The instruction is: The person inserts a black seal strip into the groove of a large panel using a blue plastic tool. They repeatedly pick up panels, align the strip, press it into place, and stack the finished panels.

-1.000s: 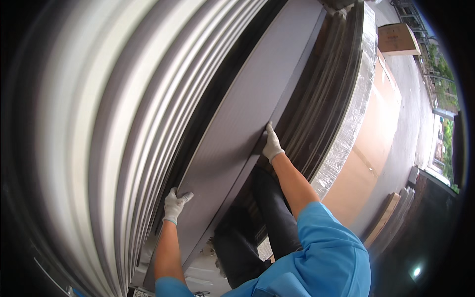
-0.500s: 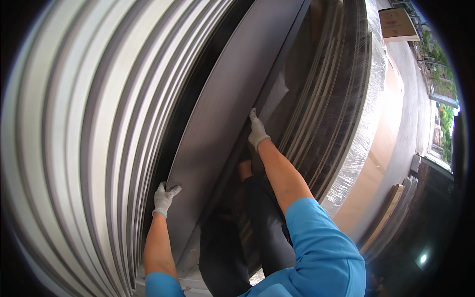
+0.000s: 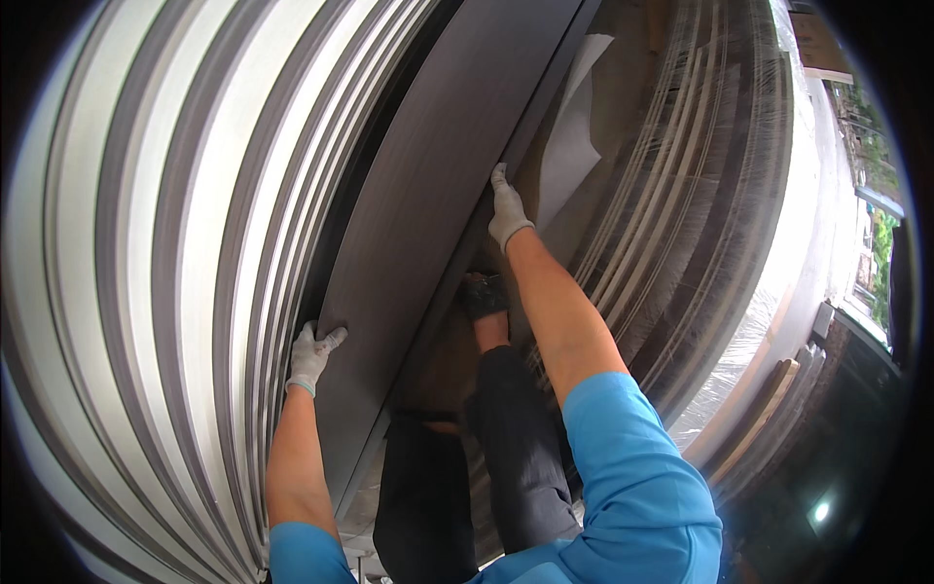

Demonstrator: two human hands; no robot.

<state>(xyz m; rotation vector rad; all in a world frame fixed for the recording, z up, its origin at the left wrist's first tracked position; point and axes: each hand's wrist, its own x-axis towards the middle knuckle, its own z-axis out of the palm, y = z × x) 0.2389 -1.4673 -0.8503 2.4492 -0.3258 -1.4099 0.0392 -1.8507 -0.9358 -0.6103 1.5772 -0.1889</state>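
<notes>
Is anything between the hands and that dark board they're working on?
Nothing visible. The left hand grips the dark board at its left edge, and the right hand presses on its right edge; both gloves touch it directly.

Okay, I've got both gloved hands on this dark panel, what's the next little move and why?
Probably tip the dark panel a little further off the stack of panels. Your left hand grips its left edge and your right hand its right edge, so both sides look held, and it leans over your raised foot.
</notes>
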